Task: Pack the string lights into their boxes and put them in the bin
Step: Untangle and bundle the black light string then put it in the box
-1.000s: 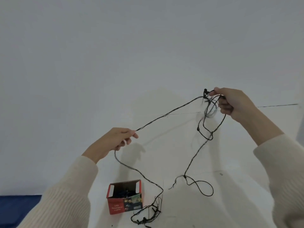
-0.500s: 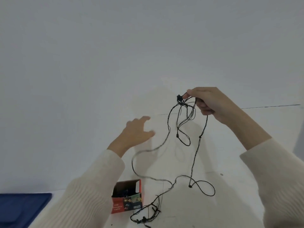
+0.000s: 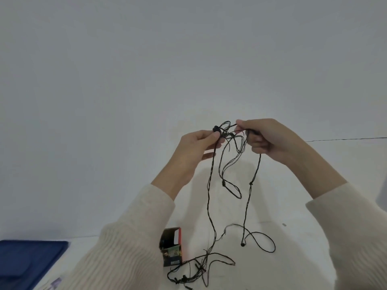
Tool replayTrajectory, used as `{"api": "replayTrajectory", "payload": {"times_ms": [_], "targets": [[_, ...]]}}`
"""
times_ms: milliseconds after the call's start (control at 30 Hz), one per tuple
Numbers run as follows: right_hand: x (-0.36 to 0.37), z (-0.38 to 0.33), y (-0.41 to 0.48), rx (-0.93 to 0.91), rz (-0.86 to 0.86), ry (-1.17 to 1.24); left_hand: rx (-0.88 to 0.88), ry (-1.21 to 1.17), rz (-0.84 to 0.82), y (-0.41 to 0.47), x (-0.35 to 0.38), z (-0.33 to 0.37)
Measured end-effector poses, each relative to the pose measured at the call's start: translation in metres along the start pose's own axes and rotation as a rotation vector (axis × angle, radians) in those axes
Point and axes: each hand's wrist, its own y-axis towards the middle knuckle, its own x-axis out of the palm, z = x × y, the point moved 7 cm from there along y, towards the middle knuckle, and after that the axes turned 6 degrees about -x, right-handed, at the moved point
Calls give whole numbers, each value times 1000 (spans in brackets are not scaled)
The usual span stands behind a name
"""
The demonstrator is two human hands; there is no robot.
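Note:
A thin black string of lights (image 3: 210,197) hangs in loops from both hands, raised in front of a white wall. My right hand (image 3: 265,139) grips a gathered bundle of loops at the top. My left hand (image 3: 195,151) pinches the string right beside it, near a small black knot. The strands fall to the white table (image 3: 297,237), where the tail lies in a loose tangle. A small red open-topped box (image 3: 172,249) stands on the table beside the tangle, partly hidden by my left sleeve.
A dark blue bin (image 3: 27,260) sits at the lower left, past the table's left edge. A small printed paper (image 3: 54,282) lies by the bottom edge. A thin dark line runs along the wall at the right.
My left hand let go of the string it held out to the lower left, opened, then rose to my right hand and pinched the string there. The right hand shifted left.

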Motion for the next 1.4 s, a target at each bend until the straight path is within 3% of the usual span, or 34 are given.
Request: {"api": "replayTrajectory", "payload": {"times_ms": [100,233,300,367,467,600,700,900,1000,1100,1167,1300,1400], "targets": [[-9,14,2,51,40,38,-139,-293,-61,2,-3,-6],[0,27,-2,99,-98,-106,-189,-586,-39,2,-7,-12],[3,26,-5,89,-142,-267,-164,-520,-28,3,-8,-12],[-3,15,-4,-6,-15,-309,-127,-353,-2,5,-12,-9],[-11,-13,-4,-221,180,-188,-50,-88,50,6,-15,-2],[17,-29,-6,-294,6,-366,22,109,57,6,-10,6],[27,-23,-6,-230,-80,-452,19,29,19,5,-8,10],[42,-14,-12,-165,-193,-203,-44,-148,-75,1,-9,13],[40,-11,-10,-166,-96,-181,-56,-74,-59,-1,-10,12],[31,-10,-7,-163,54,-130,-87,-144,-83,-3,-9,10],[28,-6,-6,-115,110,29,-106,-166,-103,-4,-7,9],[38,8,-6,23,-29,476,-194,-301,-137,-1,-5,5],[44,12,-8,36,-158,372,-215,-392,-163,1,-4,7]]}}
